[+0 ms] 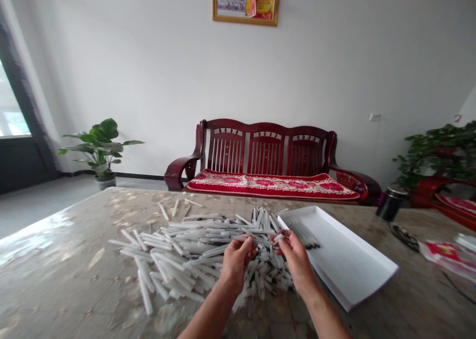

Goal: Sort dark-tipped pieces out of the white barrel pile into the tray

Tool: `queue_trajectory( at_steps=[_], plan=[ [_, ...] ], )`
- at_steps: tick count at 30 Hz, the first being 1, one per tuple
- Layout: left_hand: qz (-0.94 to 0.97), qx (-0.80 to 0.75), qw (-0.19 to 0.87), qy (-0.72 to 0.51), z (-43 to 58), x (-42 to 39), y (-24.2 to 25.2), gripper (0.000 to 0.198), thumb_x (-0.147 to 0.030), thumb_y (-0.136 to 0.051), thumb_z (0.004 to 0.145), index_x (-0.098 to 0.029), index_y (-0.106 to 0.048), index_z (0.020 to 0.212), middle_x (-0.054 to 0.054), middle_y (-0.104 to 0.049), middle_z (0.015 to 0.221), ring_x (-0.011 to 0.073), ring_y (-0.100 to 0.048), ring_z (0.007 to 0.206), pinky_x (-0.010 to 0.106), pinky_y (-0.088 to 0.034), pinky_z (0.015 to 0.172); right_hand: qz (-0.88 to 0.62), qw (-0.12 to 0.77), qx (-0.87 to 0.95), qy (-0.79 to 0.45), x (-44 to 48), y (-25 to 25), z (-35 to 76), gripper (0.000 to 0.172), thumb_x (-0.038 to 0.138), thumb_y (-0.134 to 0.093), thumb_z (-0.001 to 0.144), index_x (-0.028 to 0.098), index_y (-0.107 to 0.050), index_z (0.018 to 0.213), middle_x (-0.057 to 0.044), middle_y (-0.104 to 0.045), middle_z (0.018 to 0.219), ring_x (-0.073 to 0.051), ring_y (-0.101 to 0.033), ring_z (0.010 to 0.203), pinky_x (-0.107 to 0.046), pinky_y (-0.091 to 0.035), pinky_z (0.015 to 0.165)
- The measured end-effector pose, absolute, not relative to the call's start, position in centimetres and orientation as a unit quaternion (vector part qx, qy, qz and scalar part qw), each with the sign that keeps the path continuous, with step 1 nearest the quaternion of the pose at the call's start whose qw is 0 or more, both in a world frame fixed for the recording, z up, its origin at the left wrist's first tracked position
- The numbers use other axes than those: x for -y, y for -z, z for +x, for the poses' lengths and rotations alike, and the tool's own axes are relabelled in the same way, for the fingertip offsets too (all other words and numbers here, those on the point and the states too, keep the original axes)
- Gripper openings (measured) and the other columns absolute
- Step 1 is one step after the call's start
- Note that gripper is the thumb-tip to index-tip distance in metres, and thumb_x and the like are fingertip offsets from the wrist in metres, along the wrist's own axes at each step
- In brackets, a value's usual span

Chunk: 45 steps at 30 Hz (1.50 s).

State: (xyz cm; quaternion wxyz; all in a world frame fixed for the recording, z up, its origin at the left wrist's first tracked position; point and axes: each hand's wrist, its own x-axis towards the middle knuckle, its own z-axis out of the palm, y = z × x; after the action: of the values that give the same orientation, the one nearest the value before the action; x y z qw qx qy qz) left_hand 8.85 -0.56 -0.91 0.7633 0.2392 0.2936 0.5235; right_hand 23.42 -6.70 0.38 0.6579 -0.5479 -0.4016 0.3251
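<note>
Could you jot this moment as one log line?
Left hand: over whitish tubes | Right hand: pinching small whitish piece | White tray: holds slim dark-tipped sticks

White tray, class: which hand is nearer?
Right. The right hand is by the left edge of the white tray; the left hand is farther left, over the pile of tubes.

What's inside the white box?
Slim sticks with dark ends lie in a row inside the box. Its floor beneath them is covered, and the right hand hides part of its edge.
</note>
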Motion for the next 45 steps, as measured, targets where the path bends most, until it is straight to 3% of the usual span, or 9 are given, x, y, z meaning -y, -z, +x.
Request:
queue_trajectory(
  at_steps=[3,9,20,29,36,41,45],
  plan=[
    [0.222,-0.300,0.761,-0.530,8.9,0.7,0.8,0.040,-0.025,-0.094,0.046,-0.015,-0.067,0.073,-0.002,-0.068,0.062,0.0098,-0.066,0.057,0.017,-0.053,0.054,-0.534,0.681,0.383,-0.323,6.6,0.0,23.1,0.042,0.055,-0.072,0.071,0.022,-0.062,0.095,-0.005,-0.071,0.095,-0.022,-0.064,0.085,-0.027,-0.048,0.064],
    [0.213,-0.307,0.761,-0.530,9.0,1.0,0.3,0.035,-0.019,-0.093,0.049,-0.014,-0.068,0.072,0.000,-0.068,0.062,0.0104,-0.067,0.058,0.016,-0.053,0.054,-0.516,0.696,0.363,-0.343,6.5,0.1,22.6,0.046,0.052,-0.082,0.061,0.020,-0.065,0.089,-0.002,-0.068,0.081,-0.020,-0.064,0.077,-0.029,-0.052,0.066],
    [0.257,-0.289,0.748,-0.539,9.0,1.2,0.7,0.043,-0.029,-0.094,0.044,-0.014,-0.068,0.074,0.000,-0.070,0.065,0.0126,-0.068,0.061,0.020,-0.053,0.056,-0.525,0.696,0.349,-0.344,6.5,0.2,22.4,0.049,0.055,-0.087,0.053,0.018,-0.066,0.078,0.000,-0.069,0.065,-0.019,-0.066,0.063,-0.029,-0.055,0.058],
    [0.336,-0.259,0.704,-0.570,9.1,1.7,0.3,0.040,-0.036,-0.091,0.050,-0.014,-0.069,0.075,0.003,-0.074,0.070,0.0172,-0.070,0.063,0.026,-0.056,0.061,-0.459,0.744,0.179,-0.451,6.5,0.4,21.5,0.046,0.035,-0.095,0.044,0.017,-0.067,0.077,0.000,-0.072,0.065,-0.013,-0.067,0.057,-0.021,-0.055,0.050],
    [0.358,-0.267,0.689,-0.571,9.1,1.8,0.2,0.041,-0.038,-0.090,0.051,-0.014,-0.068,0.076,0.003,-0.073,0.069,0.0192,-0.070,0.063,0.028,-0.056,0.061,-0.414,0.749,0.146,-0.497,6.6,0.2,21.4,0.032,0.025,-0.091,0.053,0.019,-0.068,0.075,0.002,-0.071,0.065,-0.014,-0.068,0.059,-0.022,-0.056,0.051],
    [0.291,-0.262,0.727,-0.564,9.3,2.0,0.5,0.044,-0.037,-0.091,0.051,-0.016,-0.066,0.079,0.002,-0.073,0.072,0.0173,-0.070,0.068,0.026,-0.055,0.065,-0.377,0.747,0.218,-0.502,6.7,-0.2,20.1,0.040,0.030,-0.091,0.057,0.020,-0.071,0.091,0.002,-0.072,0.076,-0.010,-0.065,0.063,-0.018,-0.052,0.055],
    [0.340,-0.279,0.712,-0.548,9.6,2.0,1.0,0.043,-0.039,-0.089,0.054,-0.014,-0.069,0.083,0.003,-0.072,0.071,0.0149,-0.066,0.062,0.023,-0.051,0.058,-0.404,0.735,0.231,-0.493,6.6,0.2,19.5,0.042,0.039,-0.090,0.057,0.019,-0.072,0.089,0.000,-0.072,0.077,-0.011,-0.063,0.062,-0.018,-0.046,0.049]
  ],
)
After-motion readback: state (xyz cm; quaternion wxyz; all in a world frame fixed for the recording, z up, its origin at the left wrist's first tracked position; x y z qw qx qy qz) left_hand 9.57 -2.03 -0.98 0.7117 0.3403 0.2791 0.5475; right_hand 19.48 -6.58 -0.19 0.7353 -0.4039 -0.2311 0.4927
